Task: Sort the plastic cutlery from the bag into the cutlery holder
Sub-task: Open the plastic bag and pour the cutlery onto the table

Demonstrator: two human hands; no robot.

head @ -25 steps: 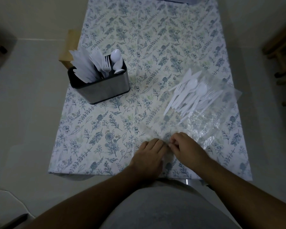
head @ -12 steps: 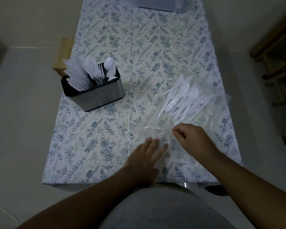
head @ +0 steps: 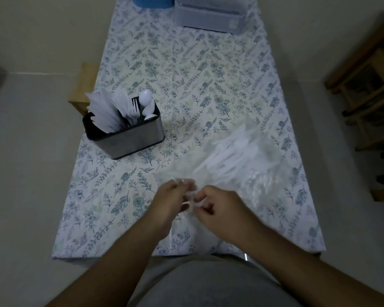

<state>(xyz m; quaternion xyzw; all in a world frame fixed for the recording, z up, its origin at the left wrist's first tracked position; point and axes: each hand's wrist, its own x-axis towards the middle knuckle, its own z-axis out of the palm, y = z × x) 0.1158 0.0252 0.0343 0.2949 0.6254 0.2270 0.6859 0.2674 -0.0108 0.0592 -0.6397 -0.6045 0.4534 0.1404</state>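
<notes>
Though blurred, bag [head: 242,165] mouth seemingly between both hands [head: 193,202].

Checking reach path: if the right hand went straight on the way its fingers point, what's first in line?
The right hand points left, fingers curled at the clear bag mouth. First in line is the left hand, close by; both seem to pinch the plastic. Depth is blurred.

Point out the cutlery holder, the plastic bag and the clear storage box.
cutlery holder [head: 133,138], head view, on its steel front wall.
plastic bag [head: 253,180], head view, on the crinkled clear film.
clear storage box [head: 208,21], head view, on its front wall.
</notes>
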